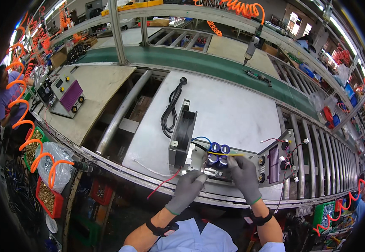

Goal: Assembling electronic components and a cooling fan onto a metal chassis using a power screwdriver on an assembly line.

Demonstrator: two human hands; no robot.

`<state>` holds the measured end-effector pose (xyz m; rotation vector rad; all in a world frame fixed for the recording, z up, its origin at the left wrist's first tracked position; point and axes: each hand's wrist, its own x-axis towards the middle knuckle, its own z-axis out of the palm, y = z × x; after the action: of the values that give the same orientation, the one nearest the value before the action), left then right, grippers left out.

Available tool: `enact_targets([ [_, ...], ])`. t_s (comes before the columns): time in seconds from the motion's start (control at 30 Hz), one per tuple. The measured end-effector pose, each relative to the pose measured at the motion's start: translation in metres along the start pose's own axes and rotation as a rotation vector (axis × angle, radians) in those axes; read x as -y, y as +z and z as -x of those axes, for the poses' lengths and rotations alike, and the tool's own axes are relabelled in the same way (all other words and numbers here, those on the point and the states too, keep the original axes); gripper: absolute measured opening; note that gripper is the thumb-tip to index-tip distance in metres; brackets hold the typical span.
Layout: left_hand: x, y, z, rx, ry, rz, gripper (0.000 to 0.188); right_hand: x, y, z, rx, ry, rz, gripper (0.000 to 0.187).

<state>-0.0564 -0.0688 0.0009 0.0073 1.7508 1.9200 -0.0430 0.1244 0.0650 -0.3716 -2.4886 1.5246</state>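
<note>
An open metal chassis (249,156) lies on the white board in front of me. Standing up from it are several blue-topped cylindrical capacitors (219,148), beside a tall dark housing (183,136). My right hand (244,175), in a grey glove, pinches a yellow wire (226,154) just over the capacitors. My left hand (188,189), gloved alike, is closed at the chassis's near edge; what its fingertips hold is too small to name. A red wire (163,183) hangs out left of that hand. The chassis's right end carries a purple vented panel (274,164) with loose wires.
A coiled black power cord (172,109) lies on the white board (237,101). Metal rollers (323,157) run off to the right. Another purple-sided unit (63,95) stands at left, near a person (12,96). An electric screwdriver (252,49) hangs over the green belt (165,56).
</note>
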Motion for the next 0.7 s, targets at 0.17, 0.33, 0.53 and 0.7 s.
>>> enact_targets([
  [0.17,0.020,-0.017,0.008,-0.278,0.357,-0.402,0.018,0.006,0.008,-0.049,0.059,-0.069,0.096,0.031],
  [0.33,0.023,-0.017,0.008,-0.437,0.510,-0.608,0.015,0.014,0.035,-0.133,0.366,-0.235,0.430,0.026],
  [0.53,0.022,-0.016,0.011,-0.454,0.394,-0.912,0.014,0.010,0.064,-0.163,0.633,-0.061,0.618,0.029],
  [0.7,0.017,-0.021,0.005,-0.143,0.336,-0.715,0.022,0.016,0.077,-0.167,0.613,-0.064,0.729,0.028],
])
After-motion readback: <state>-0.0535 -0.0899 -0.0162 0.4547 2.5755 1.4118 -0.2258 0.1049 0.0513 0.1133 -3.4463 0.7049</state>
